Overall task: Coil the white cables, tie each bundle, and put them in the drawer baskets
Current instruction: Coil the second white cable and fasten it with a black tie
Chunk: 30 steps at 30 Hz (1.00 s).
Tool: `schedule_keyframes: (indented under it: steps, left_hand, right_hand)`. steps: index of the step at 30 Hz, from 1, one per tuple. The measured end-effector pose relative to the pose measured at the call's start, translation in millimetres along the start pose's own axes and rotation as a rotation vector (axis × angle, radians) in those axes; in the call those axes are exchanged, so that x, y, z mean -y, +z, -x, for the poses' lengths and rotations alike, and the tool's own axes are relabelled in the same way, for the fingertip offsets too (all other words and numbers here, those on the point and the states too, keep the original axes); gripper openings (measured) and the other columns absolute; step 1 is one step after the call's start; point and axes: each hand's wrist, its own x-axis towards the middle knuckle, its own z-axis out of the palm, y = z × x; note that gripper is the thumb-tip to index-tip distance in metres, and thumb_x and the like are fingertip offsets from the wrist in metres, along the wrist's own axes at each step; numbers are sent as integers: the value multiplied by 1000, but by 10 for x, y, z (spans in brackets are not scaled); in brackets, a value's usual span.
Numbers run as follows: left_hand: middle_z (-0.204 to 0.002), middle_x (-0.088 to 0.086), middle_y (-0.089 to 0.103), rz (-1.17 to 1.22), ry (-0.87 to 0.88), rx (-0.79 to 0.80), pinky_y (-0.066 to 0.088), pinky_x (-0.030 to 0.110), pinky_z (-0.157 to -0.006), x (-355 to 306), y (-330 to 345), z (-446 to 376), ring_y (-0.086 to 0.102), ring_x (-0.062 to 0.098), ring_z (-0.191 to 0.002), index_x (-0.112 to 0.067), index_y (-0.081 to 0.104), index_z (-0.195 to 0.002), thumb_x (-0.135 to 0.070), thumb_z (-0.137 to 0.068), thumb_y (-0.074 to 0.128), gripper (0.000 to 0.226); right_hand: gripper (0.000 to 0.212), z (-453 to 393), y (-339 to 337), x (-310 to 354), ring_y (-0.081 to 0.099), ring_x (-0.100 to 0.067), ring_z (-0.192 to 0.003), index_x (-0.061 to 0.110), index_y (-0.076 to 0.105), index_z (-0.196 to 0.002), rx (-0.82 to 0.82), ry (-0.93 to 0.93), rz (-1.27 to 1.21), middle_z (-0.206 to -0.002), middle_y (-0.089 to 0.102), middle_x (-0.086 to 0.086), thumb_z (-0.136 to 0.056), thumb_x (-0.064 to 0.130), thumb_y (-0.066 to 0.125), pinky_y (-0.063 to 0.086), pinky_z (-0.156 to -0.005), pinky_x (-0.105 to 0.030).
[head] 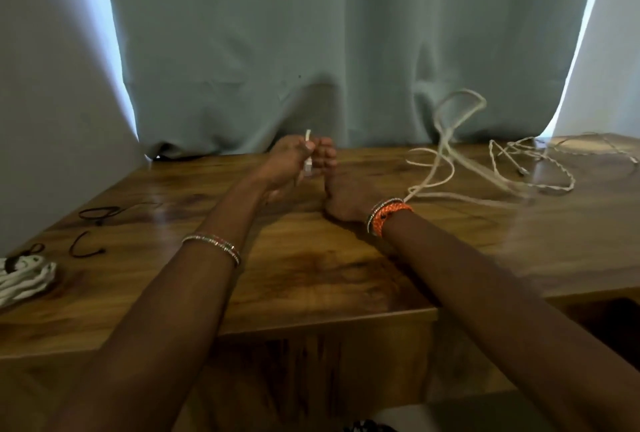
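Both hands meet over the middle of the wooden tabletop (pixel 311 269), in front of a grey-green curtain (pixel 346 33) that hangs along the far edge. Her left hand (pixel 289 163) is curled round the plug end of a white cable (pixel 446 141), thumb pressing it, with a short white tip poking up above the fingers. Right hand (pixel 341 189) sits just beside it with fingers curled toward the same plug; whether it actually grips the cable I cannot tell. From under the right wrist, which wears an orange braided band (pixel 389 215), the cable runs off to the right, and one blurred loop stands lifted off the wood against the curtain. Farther right a thinner white cable (pixel 533 168) lies loosely tangled on the tabletop. At the near left edge rests a coiled white bundle (pixel 24 277) with a dark tie round it. Beside it, a few loose black ties (pixel 98 213) lie scattered.
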Motion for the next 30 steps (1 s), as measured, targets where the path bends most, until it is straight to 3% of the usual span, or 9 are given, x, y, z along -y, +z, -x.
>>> schedule_keyframes:
  steps: [2, 6, 11, 15, 18, 20, 26, 30]
  left_hand:
    - [-84, 7, 62, -31, 49, -121, 55, 18, -54, 61, -84, -36, 65, 5, -51, -8, 49, -88, -2, -101, 23, 29]
    - [-87, 7, 59, -113, -1, -189, 52, 14, -50, 129, -258, -23, 62, 1, -48, -10, 46, -87, 5, -99, 23, 29]
    - [-59, -5, 68, -194, -5, -174, 52, 17, -56, 177, -247, -2, 64, 2, -56, -8, 58, -83, 9, -93, 37, 29]
    - [-64, 4, 62, -253, -66, -188, 46, 21, -54, 148, -135, 1, 58, 11, -56, -8, 60, -75, 1, -89, 43, 24]
    - [-39, -4, 44, -213, -156, -114, 24, 14, -32, 114, -21, 53, 33, 5, -28, -12, 47, -63, -5, -93, 26, 37]
    - [-36, -8, 34, -138, -205, -32, 15, 16, -29, 76, 43, 89, 23, 4, -24, -13, 43, -65, -6, -94, 20, 38]
    - [-34, -8, 29, 195, -184, 169, 17, 17, -30, -103, 137, 130, 24, 4, -25, -15, 42, -72, -23, -100, 23, 35]
    - [-38, -8, 36, 299, -166, 273, 25, 17, -39, -174, 251, 192, 34, 7, -32, -15, 47, -68, -26, -99, 24, 40]
  right_hand:
    - [23, 63, -27, 135, 58, -34, -102, 7, 59, -105, 60, -114, -23, -112, 62, -17, -88, 20, 51, 43, -77, -31]
    - [16, 111, -62, 361, 58, -27, -79, 13, 59, -87, -35, -353, -139, -94, 62, -9, -82, 26, 52, 51, -67, -38]
    - [19, 172, -267, 246, 57, -21, -84, 14, 66, -87, -184, -389, -188, -91, 60, -3, -86, 30, 56, 33, -62, -25]
    - [21, 195, -311, 168, 54, -13, -77, 14, 67, -102, -294, -345, -402, -88, 61, 5, -93, 23, 50, 32, -63, -26]
    - [17, 152, -313, 73, 59, -21, -71, 12, 62, -87, -387, -253, -429, -76, 65, -2, -94, 21, 49, 38, -60, -31]
    - [19, 135, -306, 15, 58, -23, -66, 12, 59, -84, -450, -206, -408, -71, 64, -4, -94, 23, 47, 42, -60, -34]
    - [22, 55, -341, -140, 47, -20, -57, 14, 51, -74, -688, -85, -552, -60, 49, 2, -93, 24, 45, 39, -54, -38]
    - [29, 10, -326, -217, 45, -12, -58, 29, 39, -66, -690, -55, -708, -57, 45, 11, -95, 26, 42, 38, -57, -37]
